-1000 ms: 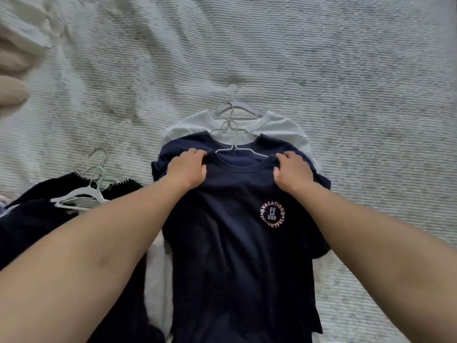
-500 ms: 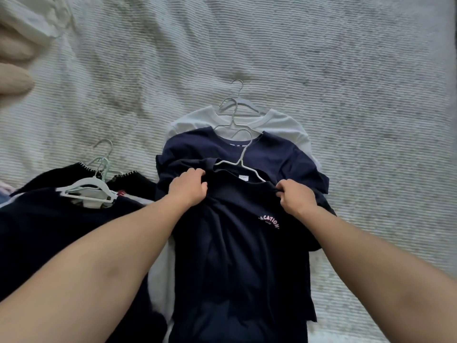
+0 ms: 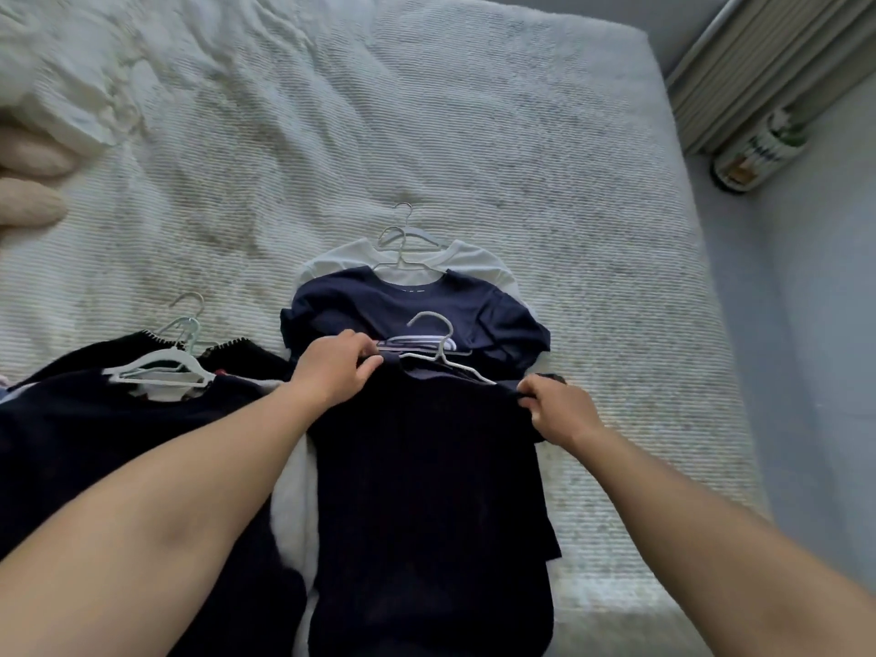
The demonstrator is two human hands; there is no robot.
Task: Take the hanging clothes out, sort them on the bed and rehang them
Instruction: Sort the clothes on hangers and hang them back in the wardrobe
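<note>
Top shirt (image 3: 426,467): you are dragging it off the pile, left hand (image 3: 332,369) and right hand (image 3: 559,412) pinching its shoulders; hanger (image 3: 438,350) now exposed.

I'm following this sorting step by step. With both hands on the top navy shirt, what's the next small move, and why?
Probably lift the top navy shirt clear and set it aside. The left hand and right hand pinch its shoulders, its white hanger is still in the neck, and it lies over another navy shirt on the bed.
</note>
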